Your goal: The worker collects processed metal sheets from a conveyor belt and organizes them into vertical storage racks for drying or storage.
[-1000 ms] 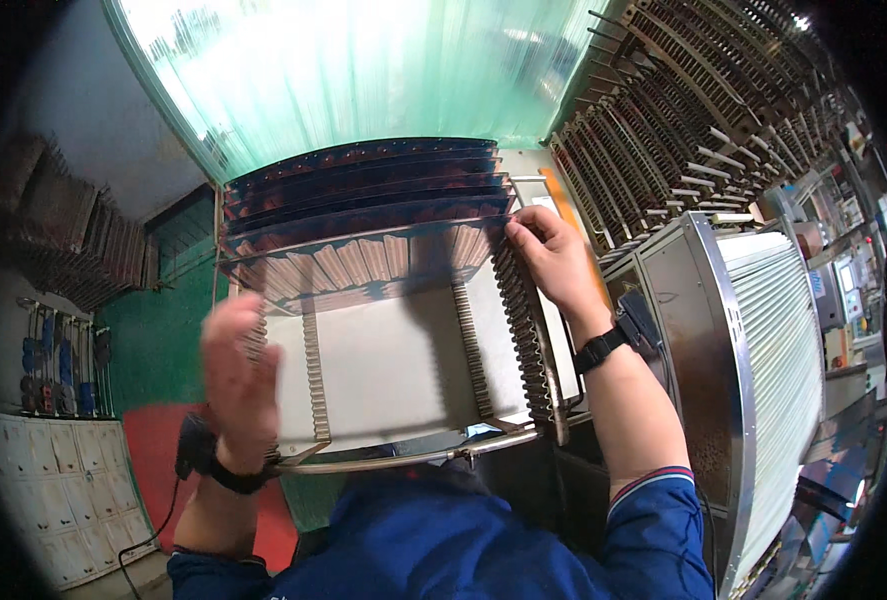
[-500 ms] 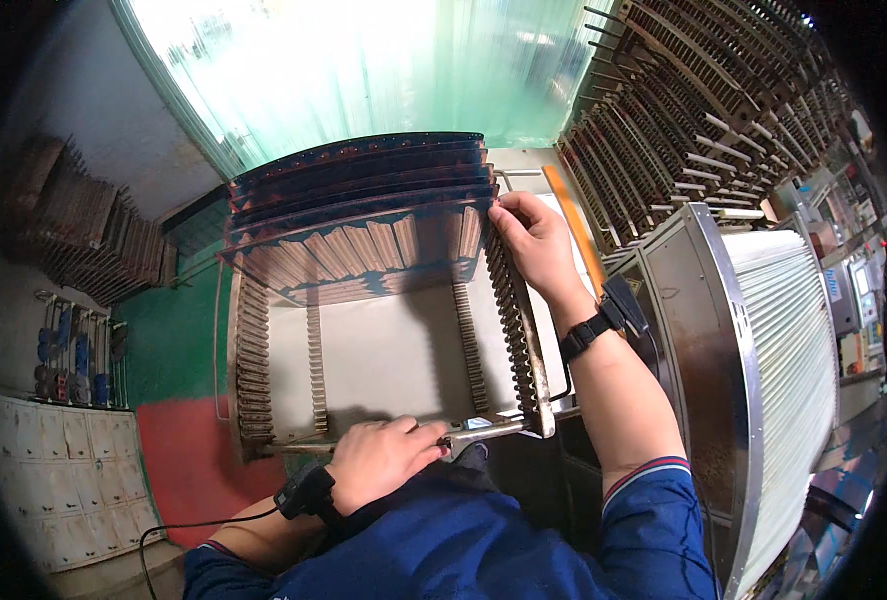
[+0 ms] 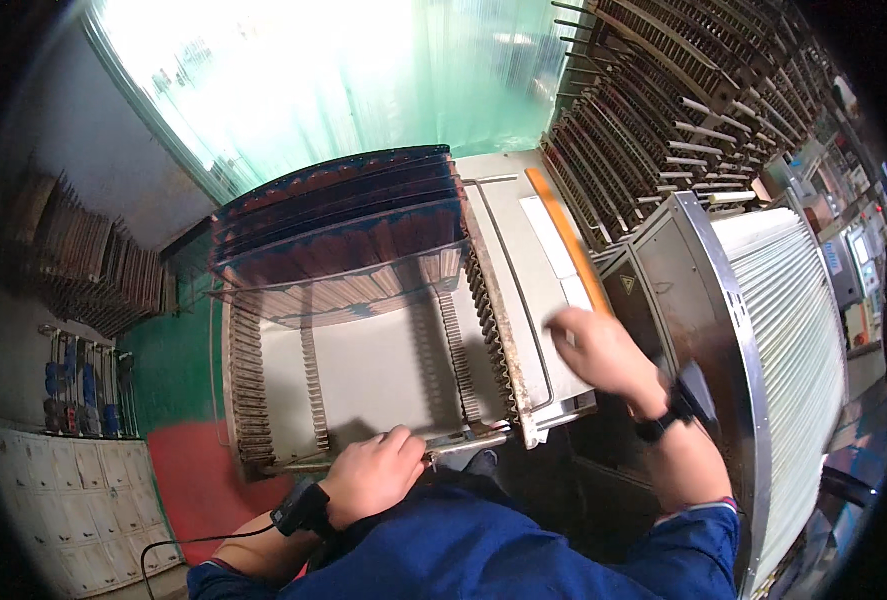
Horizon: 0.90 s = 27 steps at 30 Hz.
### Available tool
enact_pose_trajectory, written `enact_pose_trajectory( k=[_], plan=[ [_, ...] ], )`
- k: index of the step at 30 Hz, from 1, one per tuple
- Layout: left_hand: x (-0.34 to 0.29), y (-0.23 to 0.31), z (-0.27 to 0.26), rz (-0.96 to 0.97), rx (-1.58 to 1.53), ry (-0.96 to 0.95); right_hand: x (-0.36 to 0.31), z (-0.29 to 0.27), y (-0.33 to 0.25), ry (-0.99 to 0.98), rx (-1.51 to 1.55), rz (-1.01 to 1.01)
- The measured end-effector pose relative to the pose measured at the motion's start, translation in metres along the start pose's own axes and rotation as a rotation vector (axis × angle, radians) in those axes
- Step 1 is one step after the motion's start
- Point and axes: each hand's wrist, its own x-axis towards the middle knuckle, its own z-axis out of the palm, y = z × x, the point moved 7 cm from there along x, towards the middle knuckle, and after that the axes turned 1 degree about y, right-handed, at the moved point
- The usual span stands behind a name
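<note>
A slotted metal rack (image 3: 504, 345) with toothed side rails stands in front of me. Several dark circuit-board-like panels (image 3: 338, 240) with coppery patterns stand upright in its far half. At the near edge, my left hand (image 3: 375, 476) is closed over the rack's front bar; its fingertips are partly hidden. My right hand (image 3: 608, 352) hangs in the air to the right of the rack, apart from the panels. Its fingers bend downward and are smeared by motion, and nothing can be made out in them.
The rack sits on a pale work surface (image 3: 508, 215) with an orange strip (image 3: 571, 240) along its right side. Close on the right stands a metal-framed unit of pale sheets (image 3: 783, 330). More racks (image 3: 653, 130) are piled behind it. Lockers (image 3: 73, 500) stand at the lower left.
My right hand has left the panels' right edge and moved toward me and to the right. My left hand stays on the front bar. The view has shifted slightly.
</note>
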Motion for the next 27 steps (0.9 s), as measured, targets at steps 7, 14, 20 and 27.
enact_pose_trajectory(
  k=[7,14,20,27],
  plan=[
    [0.0,-0.004,0.004,0.159,-0.058,0.03,-0.075,0.053,-0.054,-0.284,-0.06,-0.302],
    [0.006,-0.011,0.014,-0.046,-0.035,-0.178,-0.084,0.06,-0.046,-0.029,-0.115,-0.374],
    [0.034,-0.015,-0.044,0.109,0.041,-0.185,-0.084,0.055,-0.039,-0.035,-0.083,-0.359],
    [0.099,-0.022,-0.157,0.036,0.352,0.519,-0.082,0.056,-0.04,-0.001,-0.081,-0.34]
  ],
)
